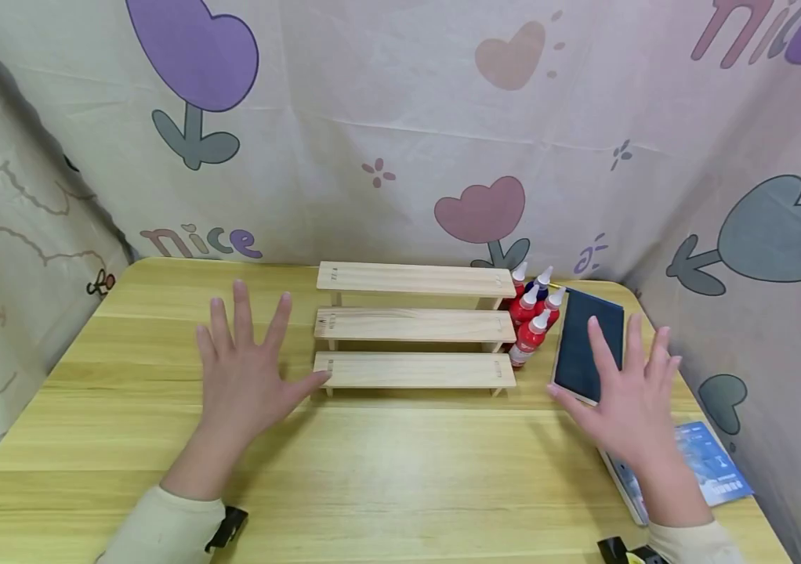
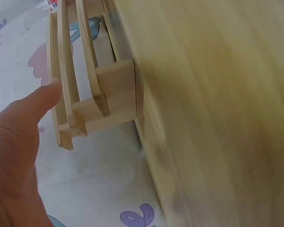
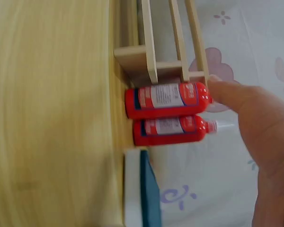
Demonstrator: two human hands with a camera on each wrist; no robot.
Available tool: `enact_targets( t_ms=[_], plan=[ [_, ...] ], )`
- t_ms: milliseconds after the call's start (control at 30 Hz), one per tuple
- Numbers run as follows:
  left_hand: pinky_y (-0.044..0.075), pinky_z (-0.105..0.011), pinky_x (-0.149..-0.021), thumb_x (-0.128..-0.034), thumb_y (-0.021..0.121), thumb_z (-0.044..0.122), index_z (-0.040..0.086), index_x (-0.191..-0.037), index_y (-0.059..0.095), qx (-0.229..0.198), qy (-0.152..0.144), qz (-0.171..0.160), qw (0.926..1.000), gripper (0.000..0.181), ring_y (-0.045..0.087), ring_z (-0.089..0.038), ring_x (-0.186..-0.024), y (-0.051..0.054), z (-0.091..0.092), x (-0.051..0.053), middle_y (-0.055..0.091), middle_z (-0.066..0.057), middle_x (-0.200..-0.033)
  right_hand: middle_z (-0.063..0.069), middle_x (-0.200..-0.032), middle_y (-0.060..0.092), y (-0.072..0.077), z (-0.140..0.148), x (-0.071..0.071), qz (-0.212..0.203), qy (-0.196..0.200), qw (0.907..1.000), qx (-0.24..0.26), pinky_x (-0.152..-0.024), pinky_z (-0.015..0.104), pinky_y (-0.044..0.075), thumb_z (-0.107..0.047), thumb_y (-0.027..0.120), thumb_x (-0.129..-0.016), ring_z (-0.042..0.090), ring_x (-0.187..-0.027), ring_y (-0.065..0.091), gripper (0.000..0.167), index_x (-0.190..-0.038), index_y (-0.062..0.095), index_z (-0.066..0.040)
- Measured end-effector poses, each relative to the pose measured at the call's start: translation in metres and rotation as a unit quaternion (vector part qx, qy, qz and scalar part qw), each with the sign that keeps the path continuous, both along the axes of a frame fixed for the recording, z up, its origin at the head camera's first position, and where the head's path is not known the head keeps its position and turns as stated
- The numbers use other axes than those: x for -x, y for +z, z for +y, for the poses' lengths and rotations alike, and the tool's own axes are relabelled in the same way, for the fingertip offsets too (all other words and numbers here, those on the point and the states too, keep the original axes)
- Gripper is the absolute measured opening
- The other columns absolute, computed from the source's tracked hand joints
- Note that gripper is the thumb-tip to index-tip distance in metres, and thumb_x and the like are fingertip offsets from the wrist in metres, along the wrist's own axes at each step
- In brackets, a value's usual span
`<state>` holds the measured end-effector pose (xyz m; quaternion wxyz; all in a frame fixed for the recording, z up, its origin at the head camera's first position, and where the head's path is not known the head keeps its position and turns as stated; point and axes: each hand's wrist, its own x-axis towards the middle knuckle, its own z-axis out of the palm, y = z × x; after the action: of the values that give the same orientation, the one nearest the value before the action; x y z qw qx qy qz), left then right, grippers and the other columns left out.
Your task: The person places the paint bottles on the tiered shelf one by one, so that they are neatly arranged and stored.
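Note:
A three-step wooden rack (image 1: 414,325) stands at the back middle of the table. My left hand (image 1: 241,384), fingers spread, is above the table at the rack's left; its thumb overlaps the rack's lower left corner in the head view, and contact cannot be told. My right hand (image 1: 629,407) is spread over the right side, near a dark blue book (image 1: 587,337). Neither hand holds anything. Several red bottles (image 1: 529,338) with white nozzles and a dark blue one stand between rack and book. The left wrist view shows the rack (image 2: 116,90); the right wrist view shows two red bottles (image 3: 168,100).
Light blue booklets (image 1: 711,462) lie at the table's right edge, partly under my right forearm in view. A printed cloth (image 1: 372,102) hangs behind and at both sides of the wooden table (image 1: 400,478).

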<state>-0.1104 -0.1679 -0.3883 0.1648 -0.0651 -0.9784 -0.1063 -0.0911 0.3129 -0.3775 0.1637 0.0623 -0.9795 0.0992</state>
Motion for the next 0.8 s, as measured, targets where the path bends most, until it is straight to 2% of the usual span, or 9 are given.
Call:
enact_targets(
  t_ms=[67,167,300,400,500,633,733,800],
  plan=[
    [-0.008,-0.070,-0.109,-0.0729,0.068,0.076,0.025,-0.162,0.012,-0.027,-0.012,0.004,0.9996,0.117,-0.023,-0.044,-0.142,-0.002,0.003,0.000,-0.028,-0.015,-0.159,0.015,-0.165,-0.008,-0.004,-0.005,0.000,0.010,0.019,0.9987,0.047,-0.106,0.073,-0.009,-0.055,0.078,-0.078,0.045,-0.145,-0.018,0.108,-0.162,0.018,-0.022],
    [0.001,-0.071,-0.111,-0.0748,0.070,0.073,0.023,-0.162,0.011,-0.064,-0.029,-0.001,0.9976,0.116,-0.018,-0.046,-0.144,-0.006,0.009,0.000,-0.025,-0.017,-0.160,0.013,-0.166,0.004,-0.008,-0.014,0.001,0.018,0.038,0.9905,0.131,-0.107,0.075,0.002,-0.041,0.082,-0.080,0.041,-0.148,-0.007,0.102,-0.161,0.022,-0.022],
    [0.012,-0.074,-0.108,-0.0757,0.074,0.069,0.024,-0.162,0.008,-0.140,-0.045,-0.040,0.9883,0.118,-0.012,-0.046,-0.145,-0.011,0.018,0.000,-0.023,-0.015,-0.161,0.010,-0.163,0.022,-0.012,-0.023,0.005,0.021,0.034,0.9731,0.227,-0.110,0.071,0.015,-0.028,0.079,-0.085,0.037,-0.148,0.014,0.091,-0.160,0.027,-0.025],
    [0.019,-0.078,-0.102,-0.0758,0.076,0.066,0.027,-0.162,0.003,-0.198,-0.050,-0.075,0.9759,0.119,-0.007,-0.046,-0.146,-0.015,0.022,0.001,-0.022,-0.011,-0.162,0.005,-0.159,0.033,-0.012,-0.030,0.010,0.009,0.016,0.9537,0.300,-0.110,0.061,0.030,-0.024,0.076,-0.090,0.031,-0.143,0.030,0.080,-0.158,0.032,-0.028],
    [0.024,-0.080,-0.098,-0.0767,0.078,0.062,0.031,-0.161,0.000,-0.247,-0.053,-0.100,0.9625,0.119,-0.001,-0.047,-0.146,-0.017,0.023,0.002,-0.020,-0.008,-0.163,0.002,-0.153,0.042,-0.012,-0.036,0.015,-0.012,-0.001,0.9266,0.376,-0.105,0.045,0.042,-0.024,0.072,-0.094,0.026,-0.137,0.041,0.069,-0.155,0.039,-0.026],
    [0.023,-0.079,-0.100,-0.0785,0.079,0.057,0.036,-0.161,0.000,-0.301,-0.060,-0.123,0.9438,0.116,0.004,-0.047,-0.146,-0.021,0.023,0.006,-0.012,-0.007,-0.165,0.006,-0.145,0.052,-0.012,-0.040,0.025,-0.027,-0.009,0.8940,0.447,-0.100,0.025,0.045,-0.024,0.067,-0.097,0.026,-0.130,0.050,0.056,-0.150,0.048,-0.018],
    [0.020,-0.077,-0.103,-0.0809,0.080,0.052,0.036,-0.161,0.003,-0.331,-0.071,-0.133,0.9316,0.112,0.008,-0.045,-0.146,-0.024,0.023,0.009,-0.004,-0.010,-0.165,0.010,-0.140,0.056,-0.013,-0.041,0.033,-0.030,-0.012,0.8788,0.476,-0.096,0.018,0.045,-0.024,0.066,-0.098,0.024,-0.124,0.055,0.049,-0.144,0.054,-0.013],
    [0.019,-0.075,-0.105,-0.0821,0.080,0.048,0.035,-0.161,0.006,-0.346,-0.077,-0.137,0.9251,0.109,0.010,-0.043,-0.147,-0.025,0.022,0.011,0.002,-0.011,-0.165,0.009,-0.136,0.059,-0.015,-0.042,0.037,-0.031,-0.016,0.8734,0.486,-0.093,0.016,0.046,-0.025,0.067,-0.098,0.020,-0.120,0.058,0.046,-0.141,0.058,-0.012]
  ],
)
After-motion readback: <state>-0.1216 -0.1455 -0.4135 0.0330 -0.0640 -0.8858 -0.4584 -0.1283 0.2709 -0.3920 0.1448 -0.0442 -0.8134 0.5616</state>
